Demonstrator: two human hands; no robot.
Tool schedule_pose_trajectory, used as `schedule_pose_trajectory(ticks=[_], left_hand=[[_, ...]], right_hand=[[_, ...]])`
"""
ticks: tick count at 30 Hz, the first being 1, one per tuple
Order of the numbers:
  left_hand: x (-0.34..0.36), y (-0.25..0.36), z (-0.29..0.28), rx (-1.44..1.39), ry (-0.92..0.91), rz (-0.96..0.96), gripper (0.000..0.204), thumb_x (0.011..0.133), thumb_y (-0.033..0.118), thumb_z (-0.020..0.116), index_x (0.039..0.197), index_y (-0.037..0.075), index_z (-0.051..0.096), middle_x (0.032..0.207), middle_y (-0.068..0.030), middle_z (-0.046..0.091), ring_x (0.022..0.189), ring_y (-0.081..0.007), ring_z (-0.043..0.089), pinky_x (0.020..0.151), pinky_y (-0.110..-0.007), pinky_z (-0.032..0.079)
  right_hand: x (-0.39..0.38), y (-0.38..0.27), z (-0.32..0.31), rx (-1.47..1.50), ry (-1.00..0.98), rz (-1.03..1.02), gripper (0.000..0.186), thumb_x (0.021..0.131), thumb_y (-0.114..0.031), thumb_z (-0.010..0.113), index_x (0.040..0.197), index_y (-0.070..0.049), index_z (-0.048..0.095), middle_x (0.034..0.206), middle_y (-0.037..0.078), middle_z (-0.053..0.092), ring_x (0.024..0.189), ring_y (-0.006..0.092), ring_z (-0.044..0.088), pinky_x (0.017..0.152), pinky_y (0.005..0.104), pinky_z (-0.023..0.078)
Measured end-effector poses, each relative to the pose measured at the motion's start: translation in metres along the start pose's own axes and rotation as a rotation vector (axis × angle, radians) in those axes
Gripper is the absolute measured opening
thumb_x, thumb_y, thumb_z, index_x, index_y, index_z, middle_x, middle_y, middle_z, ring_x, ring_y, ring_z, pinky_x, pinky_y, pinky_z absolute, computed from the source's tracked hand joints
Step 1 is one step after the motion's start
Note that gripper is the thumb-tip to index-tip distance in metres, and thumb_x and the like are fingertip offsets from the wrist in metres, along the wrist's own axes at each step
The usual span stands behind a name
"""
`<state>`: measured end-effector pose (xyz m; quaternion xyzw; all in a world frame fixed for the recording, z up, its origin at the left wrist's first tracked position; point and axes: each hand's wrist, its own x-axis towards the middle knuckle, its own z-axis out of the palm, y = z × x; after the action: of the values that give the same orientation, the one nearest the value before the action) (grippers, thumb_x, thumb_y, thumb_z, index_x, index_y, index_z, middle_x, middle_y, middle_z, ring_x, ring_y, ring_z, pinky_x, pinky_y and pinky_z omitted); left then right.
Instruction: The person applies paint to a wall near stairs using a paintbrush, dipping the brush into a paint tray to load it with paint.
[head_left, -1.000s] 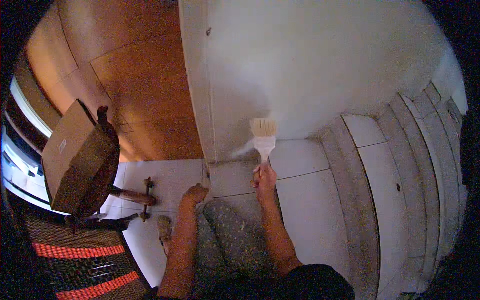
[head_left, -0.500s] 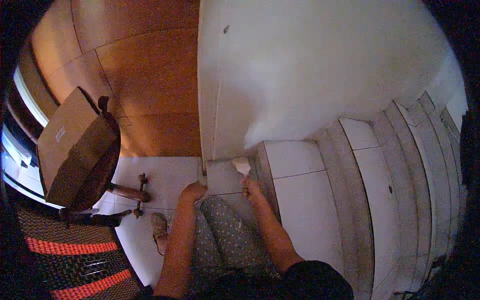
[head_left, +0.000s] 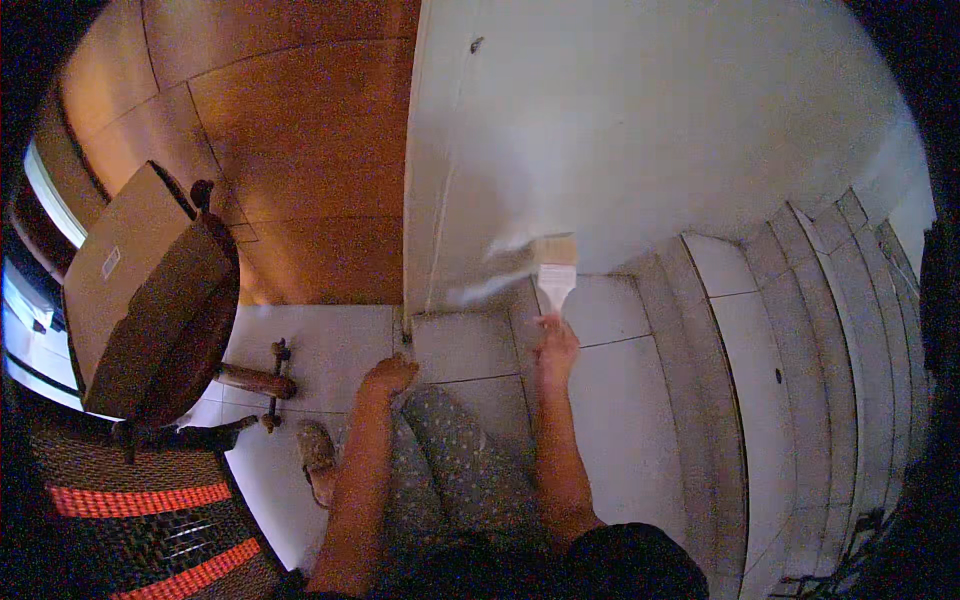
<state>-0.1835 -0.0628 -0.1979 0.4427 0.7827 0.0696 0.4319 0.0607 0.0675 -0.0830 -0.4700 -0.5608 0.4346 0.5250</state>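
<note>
My right hand (head_left: 557, 348) is closed round the handle of a flat paintbrush (head_left: 555, 275) with a pale handle and cream bristles. The bristles point up against the lower part of the white wall (head_left: 680, 130), just above the first step. Bright white streaks (head_left: 505, 285) show on the wall beside the brush. My left hand (head_left: 388, 377) is held low, by my knee in grey dotted trousers (head_left: 450, 440). Its fingers are curled closed; whatever they may hold is hidden.
Tiled stairs (head_left: 620, 400) climb on the right. An orange-brown wooden panel (head_left: 310, 170) meets the wall at left. A cardboard box (head_left: 130, 280) stands on a wooden chair (head_left: 255, 383). A woven seat with orange bands (head_left: 140, 498) fills the lower left.
My right hand has moved up and to the right, bringing the paintbrush from low by the floor to the wall above the step. My left hand stays nearly in place.
</note>
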Motion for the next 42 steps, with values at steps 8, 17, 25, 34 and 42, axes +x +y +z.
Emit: schedule_pose_trajectory(ticks=[8,17,25,34,42], left_hand=[[-0.001,-0.004,-0.004,-0.024,-0.029,0.044,0.065,0.085,0.044,0.037,0.128,-0.004,0.034,0.133,-0.0219,0.036,0.122,-0.0346,0.037,0.103,-0.039,0.027],[0.028,-0.033,0.012,0.069,-0.064,-0.001,0.064,0.084,0.044,0.039,0.127,-0.004,0.036,0.132,-0.0232,0.036,0.121,-0.0355,0.038,0.101,-0.040,0.030],[0.006,-0.008,0.002,0.010,0.019,0.024,0.056,0.085,0.041,0.041,0.119,-0.002,0.044,0.121,-0.0235,0.047,0.113,-0.0362,0.045,0.098,-0.043,0.033],[-0.006,0.006,-0.012,0.036,-0.022,-0.106,0.053,0.085,0.040,0.041,0.118,-0.001,0.047,0.126,-0.0213,0.044,0.116,-0.0350,0.043,0.098,-0.043,0.033],[0.017,-0.032,0.006,0.167,0.018,0.184,0.053,0.083,0.041,0.043,0.118,0.000,0.047,0.125,-0.0217,0.045,0.115,-0.0363,0.044,0.097,-0.043,0.034]], right_hand=[[-0.021,-0.004,0.017,-0.386,0.209,-0.323,0.032,0.089,-0.013,0.045,0.113,0.006,0.049,0.096,0.018,0.058,0.083,0.0255,0.055,0.078,0.0311,0.043],[-0.024,0.067,0.095,-0.704,0.119,-0.161,0.063,0.076,-0.004,0.057,0.131,0.005,0.028,0.128,0.027,0.036,0.122,0.0363,0.032,0.099,0.0386,0.030],[-0.019,0.049,0.150,-0.140,0.021,0.034,0.069,0.071,0.000,0.062,0.129,0.006,0.027,0.114,0.027,0.042,0.100,0.0327,0.049,0.083,0.0349,0.044],[-0.041,0.066,0.177,-0.230,-0.082,-0.057,0.074,0.072,0.001,0.053,0.135,0.006,0.015,0.107,0.023,0.044,0.096,0.0374,0.046,0.087,0.0439,0.036],[-0.106,0.112,0.103,-0.274,-0.344,-0.146,0.061,0.075,0.003,0.044,0.133,0.002,0.027,0.125,0.019,0.039,0.113,0.0300,0.040,0.094,0.0346,0.033]])
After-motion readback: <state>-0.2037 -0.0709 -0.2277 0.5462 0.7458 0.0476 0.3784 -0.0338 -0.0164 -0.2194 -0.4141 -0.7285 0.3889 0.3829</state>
